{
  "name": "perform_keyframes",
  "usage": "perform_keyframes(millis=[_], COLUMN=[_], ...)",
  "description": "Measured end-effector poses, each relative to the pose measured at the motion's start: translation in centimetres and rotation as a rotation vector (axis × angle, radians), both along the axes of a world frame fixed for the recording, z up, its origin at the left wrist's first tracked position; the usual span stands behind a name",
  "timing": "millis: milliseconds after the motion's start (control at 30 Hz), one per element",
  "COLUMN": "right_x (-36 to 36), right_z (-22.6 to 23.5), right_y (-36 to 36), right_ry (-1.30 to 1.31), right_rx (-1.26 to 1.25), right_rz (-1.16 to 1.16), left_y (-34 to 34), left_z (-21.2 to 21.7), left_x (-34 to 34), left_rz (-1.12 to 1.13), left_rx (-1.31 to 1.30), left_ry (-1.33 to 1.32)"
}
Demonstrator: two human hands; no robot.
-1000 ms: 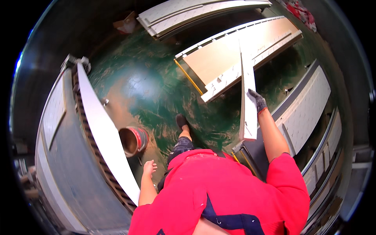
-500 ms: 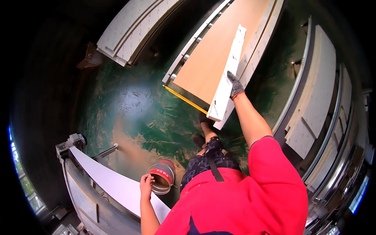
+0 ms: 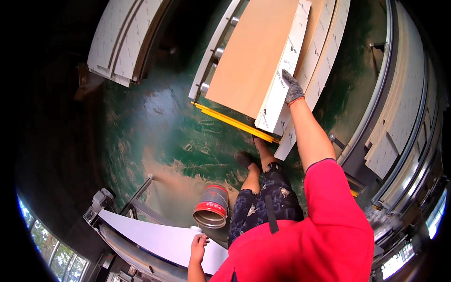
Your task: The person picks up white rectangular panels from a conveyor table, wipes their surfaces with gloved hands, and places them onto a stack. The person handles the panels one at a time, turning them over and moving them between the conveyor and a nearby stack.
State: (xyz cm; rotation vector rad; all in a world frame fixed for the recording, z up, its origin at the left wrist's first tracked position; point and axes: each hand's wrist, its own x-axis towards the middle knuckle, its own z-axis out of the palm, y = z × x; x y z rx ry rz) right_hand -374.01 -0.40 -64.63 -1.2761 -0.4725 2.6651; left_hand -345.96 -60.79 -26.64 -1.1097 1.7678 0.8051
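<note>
My right hand, in a grey work glove, grips the edge of a long white board strip with dark print. The strip lies along the right side of a tan-faced panel, beside more white strips. My bare left hand is at the lower middle, fingers loosely bent and apart, with nothing visible in them. It is above a long white panel, near a small white round object whose kind I cannot make out.
A red-banded metal bucket stands on the dusty green floor left of my legs. Yellow bars edge the roller stand's near end. Stacked boards lie at upper left and right, beside metal rails.
The strip in my right hand has swung from a skewed angle to nearly parallel with the panel's edge and moved away from me. My left hand has shifted right and nearer in view.
</note>
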Motion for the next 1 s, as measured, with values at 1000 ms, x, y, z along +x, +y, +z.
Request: perform_keyframes(millis=[1000], right_x=[-8.0], right_z=[1.4], right_y=[-4.8], right_ry=[-1.323], right_rx=[1.25], right_rz=[0.909], left_y=[3.3], left_z=[-1.5], left_x=[-1.5], left_rz=[0.269], left_rx=[0.046], left_ry=[-0.022])
